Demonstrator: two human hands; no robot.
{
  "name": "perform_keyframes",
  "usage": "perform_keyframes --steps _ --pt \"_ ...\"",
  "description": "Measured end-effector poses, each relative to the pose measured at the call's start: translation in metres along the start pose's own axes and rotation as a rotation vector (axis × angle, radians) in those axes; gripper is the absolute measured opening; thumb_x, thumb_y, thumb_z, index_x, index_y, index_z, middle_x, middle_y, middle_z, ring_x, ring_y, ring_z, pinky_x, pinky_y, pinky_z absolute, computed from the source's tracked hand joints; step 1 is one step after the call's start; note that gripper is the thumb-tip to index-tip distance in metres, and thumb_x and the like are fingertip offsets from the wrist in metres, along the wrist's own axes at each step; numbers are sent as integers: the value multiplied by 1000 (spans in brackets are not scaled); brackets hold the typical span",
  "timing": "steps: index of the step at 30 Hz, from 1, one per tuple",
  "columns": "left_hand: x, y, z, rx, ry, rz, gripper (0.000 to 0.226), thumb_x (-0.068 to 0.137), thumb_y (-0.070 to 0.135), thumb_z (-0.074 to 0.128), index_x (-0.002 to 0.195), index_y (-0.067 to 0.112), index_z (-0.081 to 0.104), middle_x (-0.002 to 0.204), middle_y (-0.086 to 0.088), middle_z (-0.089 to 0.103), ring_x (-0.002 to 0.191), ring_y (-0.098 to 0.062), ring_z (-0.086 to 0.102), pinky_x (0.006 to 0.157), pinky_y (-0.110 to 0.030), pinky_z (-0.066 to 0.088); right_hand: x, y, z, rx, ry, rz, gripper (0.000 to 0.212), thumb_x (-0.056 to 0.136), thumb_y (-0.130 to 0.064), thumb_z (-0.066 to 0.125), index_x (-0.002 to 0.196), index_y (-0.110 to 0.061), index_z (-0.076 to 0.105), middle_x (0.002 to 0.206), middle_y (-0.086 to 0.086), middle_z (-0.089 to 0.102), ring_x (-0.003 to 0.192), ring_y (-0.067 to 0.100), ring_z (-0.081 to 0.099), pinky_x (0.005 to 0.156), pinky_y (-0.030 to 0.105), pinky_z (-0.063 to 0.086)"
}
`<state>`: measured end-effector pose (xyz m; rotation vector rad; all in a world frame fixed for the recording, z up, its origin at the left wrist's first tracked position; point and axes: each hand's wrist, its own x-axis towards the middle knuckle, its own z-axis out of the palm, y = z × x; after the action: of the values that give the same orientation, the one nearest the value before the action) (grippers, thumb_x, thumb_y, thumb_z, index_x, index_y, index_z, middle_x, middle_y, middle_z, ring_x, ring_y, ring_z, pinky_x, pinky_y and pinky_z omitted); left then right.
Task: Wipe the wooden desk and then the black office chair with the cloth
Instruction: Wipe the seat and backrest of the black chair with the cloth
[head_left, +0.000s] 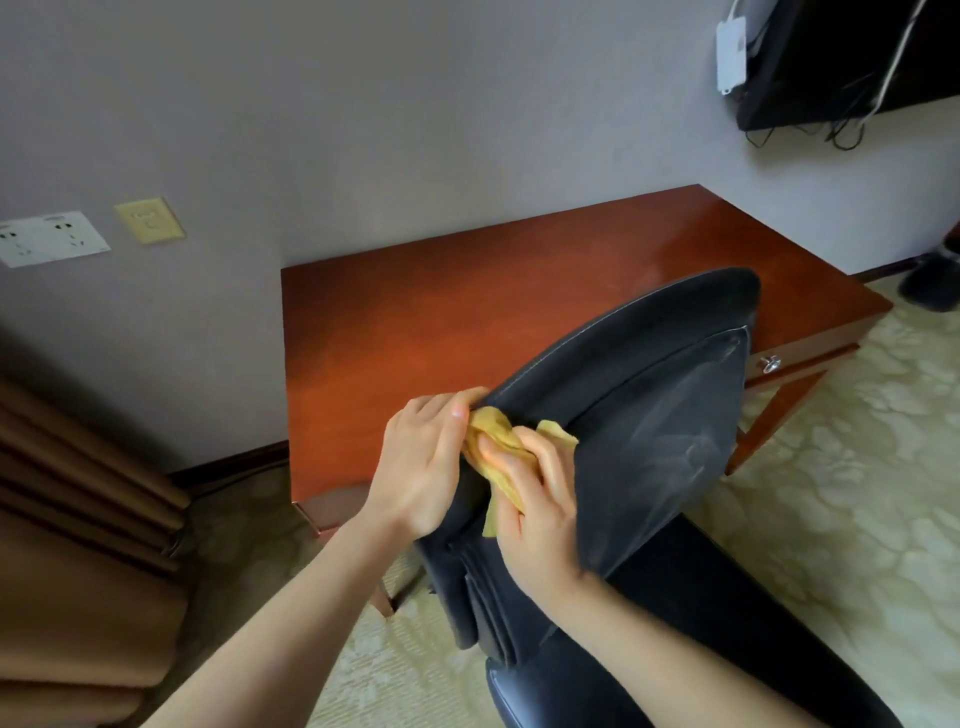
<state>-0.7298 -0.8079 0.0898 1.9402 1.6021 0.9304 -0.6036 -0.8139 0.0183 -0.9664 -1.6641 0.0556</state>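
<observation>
head view: r hand (540, 514) fingers bunch yellow cloth (496, 439) on scuffed black chair (654, 441) back, l hand (423, 462) fingers grip edge.

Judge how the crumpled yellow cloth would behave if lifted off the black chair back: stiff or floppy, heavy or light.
Probably floppy: the crumpled yellow cloth bunches into folds under the right hand, and a corner hangs limp down the black chair back. Likely light, since it looks thin.
</observation>
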Motion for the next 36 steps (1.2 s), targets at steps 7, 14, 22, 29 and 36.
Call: perform_keyframes --steps 7,14,22,29,36 --pt "1 -5 -3 137 -68 181 63 93 54 4 144 33 33 154 14 24 143 -2 10 117 -30 2 50 42 -34 -150 -39 31 27 87 0 54 109 -8 68 109 5 53 100 31 53 98 21 39" --pt "9 -11 -6 98 -171 319 62 95 56 5 148 31 22 154 21 12 143 2 -4 116 -26 -8 124 95 -62 -296 42 516 27 95 -7 52 120 -8 60 122 12 54 113 26 53 84 -4 24" --pt "20 -14 -5 -127 -229 228 68 90 64 -4 145 37 26 150 27 21 141 7 0 118 -28 -5 148 131 -46 -435 454 984 32 98 -17 47 129 -12 54 125 15 55 113 29 54 92 30 42" --pt "27 -18 -3 -199 -229 248 67 93 61 -1 145 34 31 150 24 27 142 3 8 117 -26 1 106 96 -11 -337 542 805 28 95 -8 50 122 -8 58 120 12 60 118 28 49 86 20 37" --pt "39 -22 1 -164 -229 285 61 97 56 4 146 32 32 150 24 27 143 1 7 116 -26 1 60 21 15 -120 471 635 37 88 3 57 114 -23 58 101 -16 53 107 19 53 86 3 36"
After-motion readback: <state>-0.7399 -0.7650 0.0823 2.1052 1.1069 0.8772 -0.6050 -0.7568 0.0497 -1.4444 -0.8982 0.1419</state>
